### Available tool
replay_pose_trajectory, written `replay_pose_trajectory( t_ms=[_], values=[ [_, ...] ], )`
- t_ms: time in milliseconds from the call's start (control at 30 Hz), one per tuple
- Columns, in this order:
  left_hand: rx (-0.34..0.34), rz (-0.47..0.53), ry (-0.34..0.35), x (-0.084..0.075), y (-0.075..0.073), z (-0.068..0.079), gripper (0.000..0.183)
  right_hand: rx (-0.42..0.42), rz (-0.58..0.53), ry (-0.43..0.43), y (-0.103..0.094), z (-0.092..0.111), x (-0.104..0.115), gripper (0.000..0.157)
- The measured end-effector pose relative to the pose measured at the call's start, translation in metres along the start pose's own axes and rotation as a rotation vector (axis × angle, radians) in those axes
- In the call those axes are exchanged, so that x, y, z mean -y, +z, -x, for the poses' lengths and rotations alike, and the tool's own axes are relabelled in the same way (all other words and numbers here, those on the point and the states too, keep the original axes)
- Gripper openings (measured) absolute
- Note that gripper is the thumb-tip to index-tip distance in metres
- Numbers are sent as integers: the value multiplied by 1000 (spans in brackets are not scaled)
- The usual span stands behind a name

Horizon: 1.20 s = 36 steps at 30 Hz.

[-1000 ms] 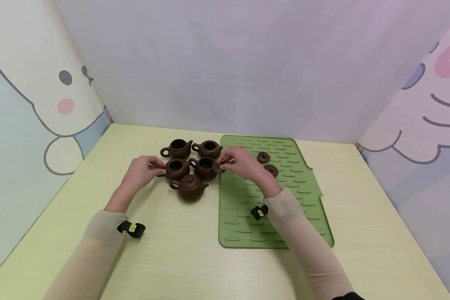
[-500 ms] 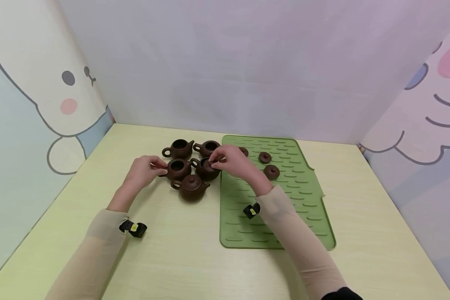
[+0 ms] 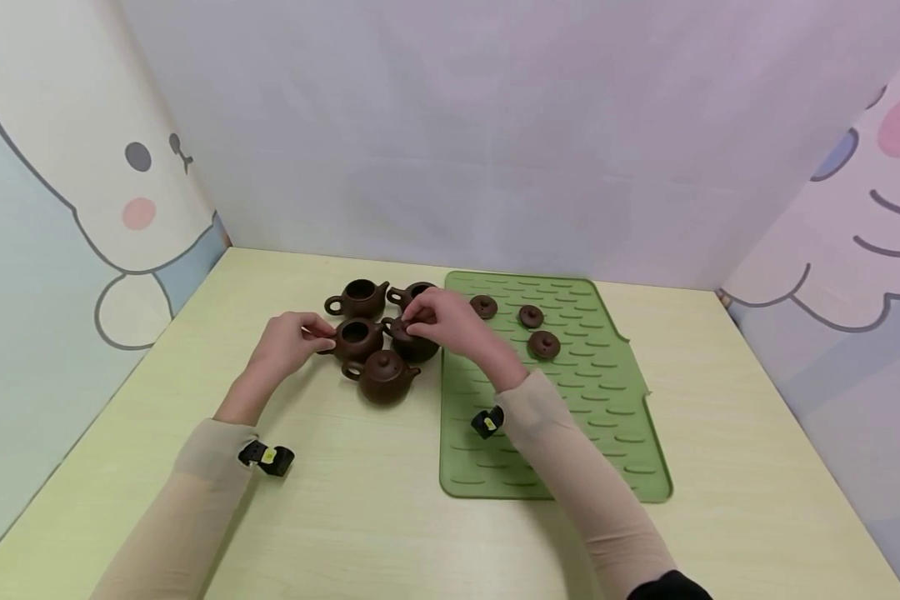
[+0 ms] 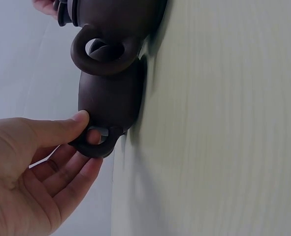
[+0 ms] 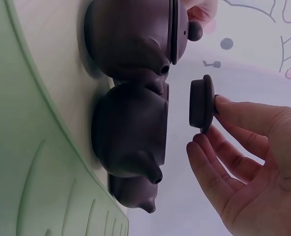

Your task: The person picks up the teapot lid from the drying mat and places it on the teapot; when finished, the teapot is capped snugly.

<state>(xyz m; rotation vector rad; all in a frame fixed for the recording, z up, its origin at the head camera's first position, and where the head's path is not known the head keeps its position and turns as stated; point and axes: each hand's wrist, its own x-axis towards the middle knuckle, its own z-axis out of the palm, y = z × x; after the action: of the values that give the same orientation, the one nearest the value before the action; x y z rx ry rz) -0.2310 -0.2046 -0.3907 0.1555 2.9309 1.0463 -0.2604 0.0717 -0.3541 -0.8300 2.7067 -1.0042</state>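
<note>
My left hand (image 3: 288, 348) pinches the handle of a dark brown lidless teapot (image 3: 356, 340); in the left wrist view the thumb lies on top of that handle (image 4: 98, 146) and fingers curl beneath it. My right hand (image 3: 456, 323) pinches a small round lid (image 5: 203, 103) by its knob. That lid hangs above the open teapots, apart from them in the right wrist view. Under it in the head view stands another teapot (image 3: 418, 348), partly covered by the hand. A lidded teapot (image 3: 384, 379) sits nearest to me, in front of both.
Two more lidless teapots stand behind: one (image 3: 362, 298) at the left, one (image 3: 414, 294) partly hidden by my right hand. A green ridged mat (image 3: 480, 467) lies to the right, with three lids (image 3: 544, 345) on it. A pale wall (image 3: 480, 167) closes the back.
My right hand has moved left with the lid, from the mat's edge to above the teapots, uncovering a lid on the mat. The left hand keeps its hold on the handle.
</note>
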Motion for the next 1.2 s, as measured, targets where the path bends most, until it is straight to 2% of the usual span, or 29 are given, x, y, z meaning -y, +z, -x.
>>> replay_pose_trajectory(
  t_ms=[233, 900, 1200],
  values=[
    [-4, -2, 1, 0, -1, -1, 15, -29, 0, -20, 9, -7, 5, 12],
    [2, 2, -22, -4, 1, -1, 15, -62, -69, -32, 39, -24, 15, 13],
    [5, 1, -34, -4, -1, 0, 16, -101, -61, -41, 52, -35, 21, 15]
  ],
)
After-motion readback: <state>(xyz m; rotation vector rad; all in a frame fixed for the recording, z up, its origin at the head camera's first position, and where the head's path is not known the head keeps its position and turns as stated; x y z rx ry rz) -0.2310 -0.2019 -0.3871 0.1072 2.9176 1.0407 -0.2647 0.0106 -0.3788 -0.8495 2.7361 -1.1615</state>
